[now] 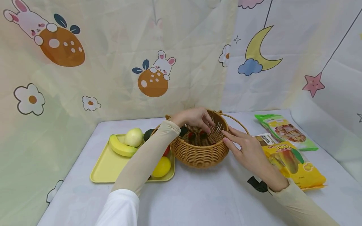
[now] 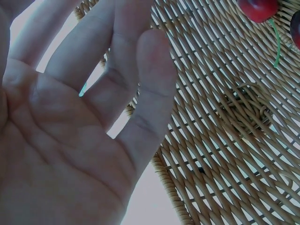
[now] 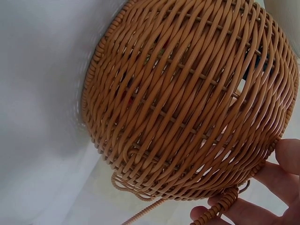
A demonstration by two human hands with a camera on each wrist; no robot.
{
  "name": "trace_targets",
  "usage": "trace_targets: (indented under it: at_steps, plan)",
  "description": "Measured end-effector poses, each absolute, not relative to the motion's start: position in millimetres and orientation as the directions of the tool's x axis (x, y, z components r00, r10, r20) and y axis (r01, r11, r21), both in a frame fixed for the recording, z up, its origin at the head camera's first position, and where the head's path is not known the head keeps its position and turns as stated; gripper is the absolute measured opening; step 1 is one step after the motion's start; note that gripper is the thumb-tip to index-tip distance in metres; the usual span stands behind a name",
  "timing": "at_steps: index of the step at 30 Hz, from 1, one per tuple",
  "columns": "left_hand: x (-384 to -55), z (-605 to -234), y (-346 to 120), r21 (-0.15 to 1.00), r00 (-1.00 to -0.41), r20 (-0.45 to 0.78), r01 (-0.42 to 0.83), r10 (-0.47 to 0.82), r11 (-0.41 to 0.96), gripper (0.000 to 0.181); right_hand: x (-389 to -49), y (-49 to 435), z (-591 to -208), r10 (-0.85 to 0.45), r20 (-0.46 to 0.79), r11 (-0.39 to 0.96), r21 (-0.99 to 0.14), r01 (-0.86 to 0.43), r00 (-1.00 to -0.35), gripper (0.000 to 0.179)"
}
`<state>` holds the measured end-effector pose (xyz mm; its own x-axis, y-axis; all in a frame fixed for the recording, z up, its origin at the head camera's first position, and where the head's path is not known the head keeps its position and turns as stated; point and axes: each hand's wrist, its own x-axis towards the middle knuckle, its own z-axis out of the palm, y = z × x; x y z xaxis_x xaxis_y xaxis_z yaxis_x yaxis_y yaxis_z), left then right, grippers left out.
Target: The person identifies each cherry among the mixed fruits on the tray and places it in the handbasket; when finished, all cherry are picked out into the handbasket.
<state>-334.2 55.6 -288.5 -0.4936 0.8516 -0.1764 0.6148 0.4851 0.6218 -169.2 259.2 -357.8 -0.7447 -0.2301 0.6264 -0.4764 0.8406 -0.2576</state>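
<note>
A brown wicker basket point(image 1: 198, 153) stands in the middle of the table with dark red cherries point(image 1: 192, 135) at its bottom. My left hand point(image 1: 198, 119) reaches over the rim into the basket, above the cherries. In the left wrist view its palm faces the camera with loosely bent fingers point(image 2: 154, 70). I see nothing in that palm, though some fingertips are cut off; a cherry point(image 2: 258, 8) with a green stem lies apart from it. My right hand point(image 1: 249, 150) holds the basket's right rim near the handle joint point(image 3: 227, 201), thumb and fingers at the edge.
Left of the basket, a yellow tray point(image 1: 103, 169) carries a banana point(image 1: 121, 147), a pale round fruit point(image 1: 134, 137), a lemon point(image 1: 161, 167) and partly hidden items. On the right lie a green snack bag point(image 1: 291, 131), a yellow mango bag point(image 1: 297, 163) and a brown packet point(image 1: 265, 139).
</note>
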Motion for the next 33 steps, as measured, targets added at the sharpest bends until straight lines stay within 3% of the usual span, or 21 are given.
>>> trace_targets:
  at_steps: [11,19,24,33]
  plan:
    - [-339,-281,53,0.665,-0.479,-0.084,0.626,0.874,0.407,0.04,-167,259,-355,-0.23,0.604,0.842,-0.27,-0.467,-0.763,0.036]
    - [-327,-267,30,0.712,-0.571,0.092,0.611,0.816,0.347,0.04,-166,259,-356,-0.227,0.608,0.837,-0.278,-0.472,-0.76,0.035]
    - [-308,-247,3,0.66,-0.594,0.223,0.676,0.773,0.329,0.037,-166,258,-356,-0.221,0.596,0.836,-0.292,-0.465,-0.772,0.036]
    - [-275,-249,-67,0.578,-0.65,0.235,0.691,0.723,0.433,0.035,-168,258,-357,-0.218,0.617,0.836,-0.282,-0.471,-0.756,0.035]
